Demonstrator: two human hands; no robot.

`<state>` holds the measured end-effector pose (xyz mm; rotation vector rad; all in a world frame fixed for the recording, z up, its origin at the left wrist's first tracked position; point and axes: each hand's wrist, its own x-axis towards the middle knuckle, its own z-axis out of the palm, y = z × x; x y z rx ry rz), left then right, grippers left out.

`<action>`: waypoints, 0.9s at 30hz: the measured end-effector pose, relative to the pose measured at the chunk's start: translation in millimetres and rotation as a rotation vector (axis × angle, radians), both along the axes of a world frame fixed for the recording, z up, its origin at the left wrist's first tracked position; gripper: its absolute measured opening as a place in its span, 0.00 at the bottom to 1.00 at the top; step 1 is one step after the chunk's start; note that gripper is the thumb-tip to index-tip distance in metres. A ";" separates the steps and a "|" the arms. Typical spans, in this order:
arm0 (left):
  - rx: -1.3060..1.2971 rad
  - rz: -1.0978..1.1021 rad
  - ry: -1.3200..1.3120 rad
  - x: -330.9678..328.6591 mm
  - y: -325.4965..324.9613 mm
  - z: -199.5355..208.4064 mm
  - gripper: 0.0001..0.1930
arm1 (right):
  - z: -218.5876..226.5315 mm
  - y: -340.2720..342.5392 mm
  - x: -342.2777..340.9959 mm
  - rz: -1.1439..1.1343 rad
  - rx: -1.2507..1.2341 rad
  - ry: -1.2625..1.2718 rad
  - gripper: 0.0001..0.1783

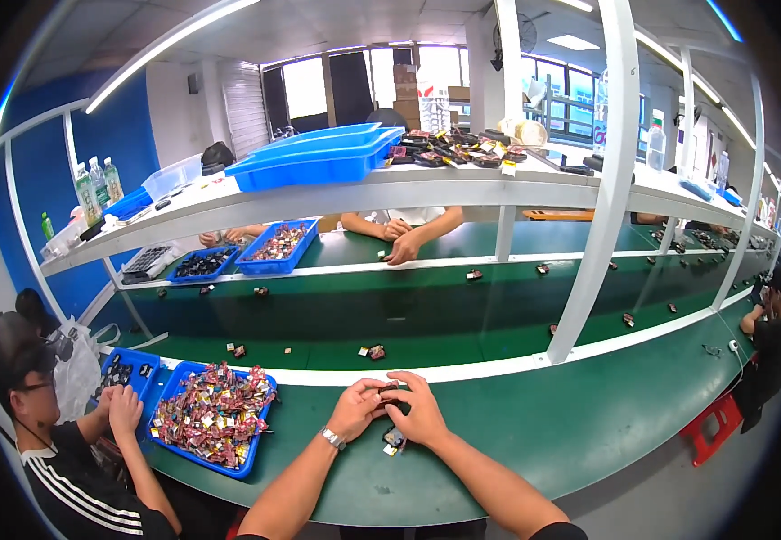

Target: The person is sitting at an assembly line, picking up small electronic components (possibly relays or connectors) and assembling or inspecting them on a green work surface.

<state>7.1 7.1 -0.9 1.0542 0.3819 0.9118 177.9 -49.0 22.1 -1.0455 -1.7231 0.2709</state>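
Note:
My left hand, with a metal wristwatch above it on the forearm, is closed on a small black part. My right hand meets it from the other side, its fingers bent round the same black part. Fingers cover most of that part, so its exact kind does not show. On the green bench just below my hands lies a small electronic assembly with a yellow-and-white label and thin wires.
Left of my hands stands a blue tray heaped with small red-and-yellow assemblies. A co-worker sits beside it. Beyond a white rail, a green belt carries scattered assemblies. A white post rises on the right; a shelf runs overhead.

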 end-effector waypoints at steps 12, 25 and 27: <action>-0.073 0.024 0.095 3.5 -4.2 3.2 0.14 | 0.0 0.1 -2.5 -0.089 0.124 0.004 0.09; -0.073 0.009 0.058 5.0 0.6 0.5 0.15 | -0.5 1.9 -1.3 -0.183 0.151 -0.124 0.10; -0.071 0.010 0.066 3.1 0.7 -0.9 0.16 | -2.4 2.2 -2.5 -0.195 0.149 -0.131 0.12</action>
